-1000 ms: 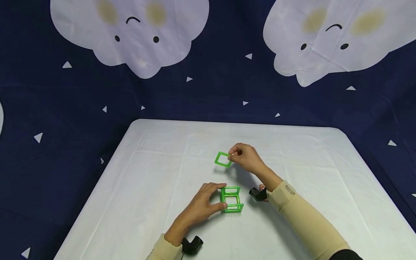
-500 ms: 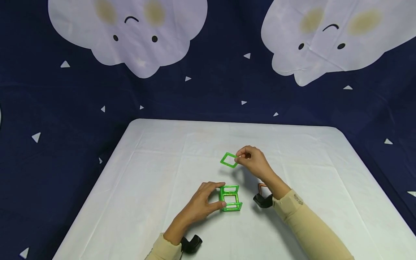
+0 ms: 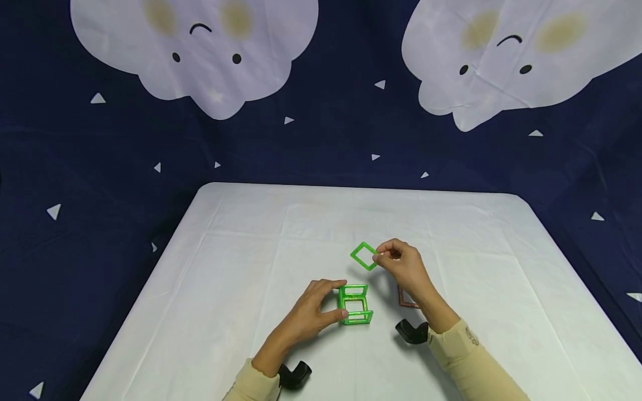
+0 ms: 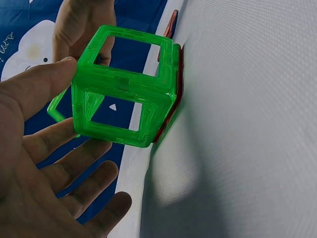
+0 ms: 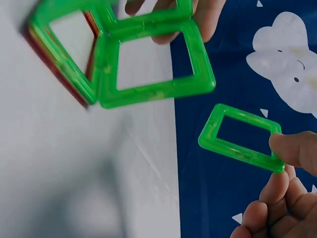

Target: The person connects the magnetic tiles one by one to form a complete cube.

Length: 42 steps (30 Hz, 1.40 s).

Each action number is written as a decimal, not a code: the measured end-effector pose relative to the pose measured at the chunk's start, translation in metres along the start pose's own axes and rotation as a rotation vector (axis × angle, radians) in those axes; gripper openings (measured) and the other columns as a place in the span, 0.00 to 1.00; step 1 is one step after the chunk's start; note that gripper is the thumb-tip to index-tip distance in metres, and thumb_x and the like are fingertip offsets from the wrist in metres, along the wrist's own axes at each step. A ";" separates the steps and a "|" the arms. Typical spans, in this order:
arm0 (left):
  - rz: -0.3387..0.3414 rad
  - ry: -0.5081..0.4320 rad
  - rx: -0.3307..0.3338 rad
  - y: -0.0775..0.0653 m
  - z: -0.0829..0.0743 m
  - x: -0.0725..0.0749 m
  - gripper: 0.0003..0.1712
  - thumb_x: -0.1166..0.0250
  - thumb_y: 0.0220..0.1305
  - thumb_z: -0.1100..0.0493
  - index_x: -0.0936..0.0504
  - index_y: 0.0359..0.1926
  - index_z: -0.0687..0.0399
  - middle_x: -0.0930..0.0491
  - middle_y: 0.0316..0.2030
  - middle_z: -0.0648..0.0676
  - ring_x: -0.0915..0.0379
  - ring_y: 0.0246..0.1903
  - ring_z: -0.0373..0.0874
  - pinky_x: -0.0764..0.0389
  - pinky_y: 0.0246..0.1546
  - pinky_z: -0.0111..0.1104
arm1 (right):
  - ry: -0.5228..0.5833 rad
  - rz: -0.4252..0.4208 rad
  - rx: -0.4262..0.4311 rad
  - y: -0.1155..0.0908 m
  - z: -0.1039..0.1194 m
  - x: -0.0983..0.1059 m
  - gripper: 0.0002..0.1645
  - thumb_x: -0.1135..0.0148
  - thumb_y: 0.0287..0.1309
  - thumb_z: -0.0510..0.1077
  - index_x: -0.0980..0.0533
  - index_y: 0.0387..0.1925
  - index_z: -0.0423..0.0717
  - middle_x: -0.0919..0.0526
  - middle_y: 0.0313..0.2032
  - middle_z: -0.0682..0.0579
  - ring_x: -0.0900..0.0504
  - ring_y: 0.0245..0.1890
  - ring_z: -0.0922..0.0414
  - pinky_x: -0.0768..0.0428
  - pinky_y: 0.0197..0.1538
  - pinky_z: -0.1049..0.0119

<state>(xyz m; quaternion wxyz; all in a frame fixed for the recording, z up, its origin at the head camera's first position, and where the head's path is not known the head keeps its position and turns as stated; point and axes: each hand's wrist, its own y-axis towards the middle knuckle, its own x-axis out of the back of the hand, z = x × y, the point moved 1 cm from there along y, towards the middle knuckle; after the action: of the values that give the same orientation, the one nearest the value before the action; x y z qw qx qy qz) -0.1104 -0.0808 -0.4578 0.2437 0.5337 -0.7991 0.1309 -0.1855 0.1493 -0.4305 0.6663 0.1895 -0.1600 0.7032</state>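
Observation:
My left hand [image 3: 313, 309] pinches a box-like build of green magnetic tiles [image 3: 342, 301] between thumb and forefinger, low over the white tabletop. In the left wrist view, a red layer [image 4: 171, 111] lines the base of this green build [image 4: 124, 82]; the other fingers spread below it. Beyond it and slightly to the right, my right hand [image 3: 406, 267] holds one loose green square tile [image 3: 360, 262] in the air. The right wrist view has thumb and fingertips on one end of that tile [image 5: 242, 151], apart from the build [image 5: 158, 94].
A reddish-brown square tile [image 3: 400, 298] lies on the table [image 3: 251, 239], partly covered by the right forearm. Black camera mounts [image 3: 296, 376] sit at both wrists. Behind the table hangs dark blue cloth [image 3: 346, 133] with clouds and small triangles.
My right hand has moved right and closer to me, with its green tile turning as it went. The reddish tile shows more from behind the wrist. My left hand stays on the build.

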 end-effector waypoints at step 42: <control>-0.007 0.005 -0.014 0.000 -0.001 -0.002 0.34 0.33 0.57 0.47 0.30 0.64 0.47 0.26 0.57 0.47 0.37 0.59 0.44 0.34 0.61 0.48 | -0.072 -0.323 -0.103 -0.077 -0.024 -0.015 0.06 0.31 0.48 0.38 0.20 0.30 0.44 0.23 0.25 0.52 0.29 0.27 0.66 0.31 0.32 0.75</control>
<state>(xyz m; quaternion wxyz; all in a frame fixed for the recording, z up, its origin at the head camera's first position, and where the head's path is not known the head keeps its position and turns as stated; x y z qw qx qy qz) -0.1092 -0.0785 -0.4583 0.2497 0.5345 -0.7976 0.1256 -0.1095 0.1526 -0.4607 0.7734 0.2034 -0.1873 0.5704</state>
